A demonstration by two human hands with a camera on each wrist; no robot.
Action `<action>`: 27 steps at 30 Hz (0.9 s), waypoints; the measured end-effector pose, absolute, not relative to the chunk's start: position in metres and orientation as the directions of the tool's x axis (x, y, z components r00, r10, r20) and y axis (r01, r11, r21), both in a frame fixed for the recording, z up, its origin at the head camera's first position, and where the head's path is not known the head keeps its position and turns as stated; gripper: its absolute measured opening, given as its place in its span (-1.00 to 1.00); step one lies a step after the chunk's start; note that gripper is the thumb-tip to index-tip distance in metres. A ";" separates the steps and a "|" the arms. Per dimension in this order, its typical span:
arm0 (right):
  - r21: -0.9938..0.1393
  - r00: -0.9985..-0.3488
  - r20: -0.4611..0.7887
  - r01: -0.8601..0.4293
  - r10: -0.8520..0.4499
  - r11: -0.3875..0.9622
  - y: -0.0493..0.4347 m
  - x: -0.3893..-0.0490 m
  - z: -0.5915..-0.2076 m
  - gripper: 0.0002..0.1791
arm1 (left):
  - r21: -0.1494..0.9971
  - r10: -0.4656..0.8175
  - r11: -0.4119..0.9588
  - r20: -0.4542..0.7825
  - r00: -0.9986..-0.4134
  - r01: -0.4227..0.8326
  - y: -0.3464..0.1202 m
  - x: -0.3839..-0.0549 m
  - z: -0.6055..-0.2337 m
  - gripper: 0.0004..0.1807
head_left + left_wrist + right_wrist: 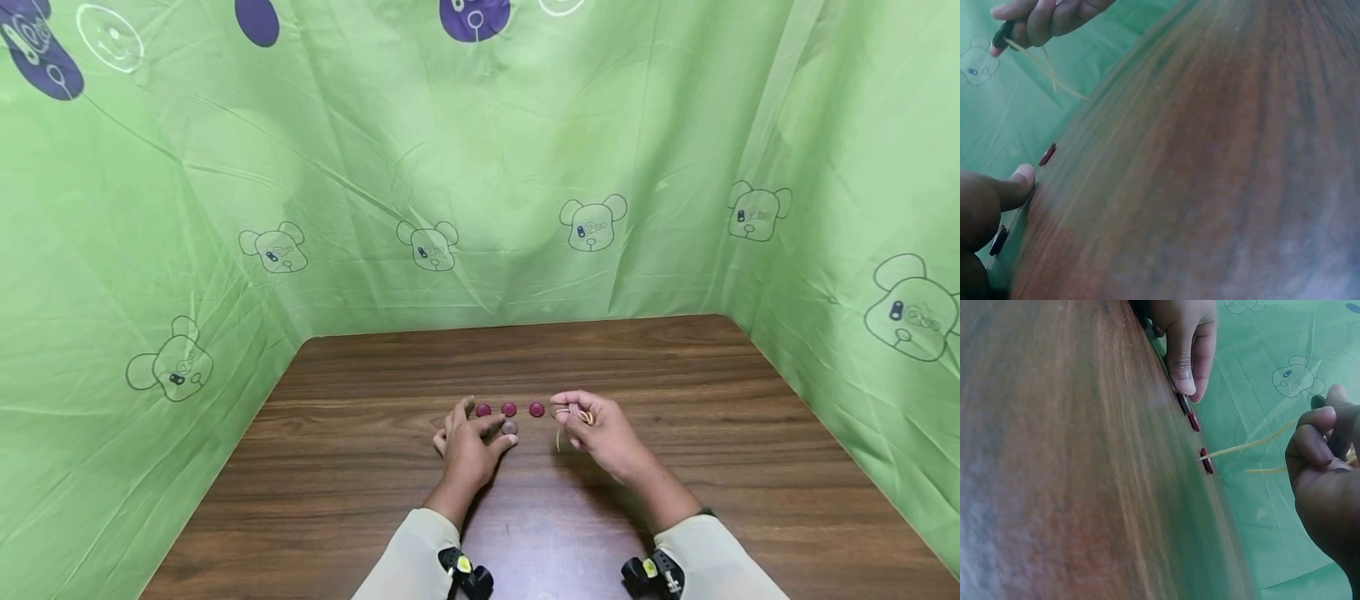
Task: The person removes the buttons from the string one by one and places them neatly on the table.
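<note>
On the wooden table (637, 367), three dark red buttons (536, 410) lie in a row; the leftmost sits close to the fingers of my left hand (467, 450). Between that hand's thumb and index fingertip is a grey-brown button (510, 427), just in front of the row. My right hand (606, 429), raised to the right of the row, pinches a dark button (1317, 403) at its fingertips. It also holds a bundled yellow string (589, 417), with loose ends (1241, 447) hanging down toward the tabletop.
Green cloth (510, 167) with printed bear faces hangs behind the table and along both sides. Each sleeve (412, 554) has a small black wrist camera (476, 581) strapped at the cuff.
</note>
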State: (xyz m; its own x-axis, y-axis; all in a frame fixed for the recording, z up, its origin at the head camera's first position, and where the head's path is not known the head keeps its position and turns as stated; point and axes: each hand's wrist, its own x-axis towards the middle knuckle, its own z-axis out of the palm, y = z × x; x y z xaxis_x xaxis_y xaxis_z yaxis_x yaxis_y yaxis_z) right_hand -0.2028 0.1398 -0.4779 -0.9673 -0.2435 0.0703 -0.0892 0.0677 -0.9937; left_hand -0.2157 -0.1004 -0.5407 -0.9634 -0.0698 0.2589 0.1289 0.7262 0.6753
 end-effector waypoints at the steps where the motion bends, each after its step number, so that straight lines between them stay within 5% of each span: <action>1: -0.994 -0.967 0.063 -0.084 -0.246 0.075 0.140 -0.203 -0.478 -0.61 | 0.681 -0.070 0.721 0.256 -0.964 0.129 -0.101 -0.216 -0.540 -0.60; 14: -0.987 -0.955 0.066 -0.104 -0.288 0.120 0.141 -0.201 -0.476 -0.57 | 0.761 -0.113 0.631 0.280 -0.953 0.149 -0.101 -0.210 -0.534 -0.50; 27: -0.984 -0.946 0.098 -0.139 -0.309 0.115 0.140 -0.201 -0.477 -0.61 | 0.734 -0.102 0.588 0.484 -0.869 0.340 -0.095 -0.198 -0.523 -0.47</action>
State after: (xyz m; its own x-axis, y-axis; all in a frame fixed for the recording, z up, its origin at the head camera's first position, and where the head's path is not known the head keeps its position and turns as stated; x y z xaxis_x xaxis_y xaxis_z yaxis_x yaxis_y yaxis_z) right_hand -0.2007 0.1401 -0.4766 -0.9460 -0.3092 0.0978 -0.1393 0.1148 -0.9836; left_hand -0.1982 -0.0949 -0.5233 -0.8694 -0.1016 0.4836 0.3397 0.5877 0.7343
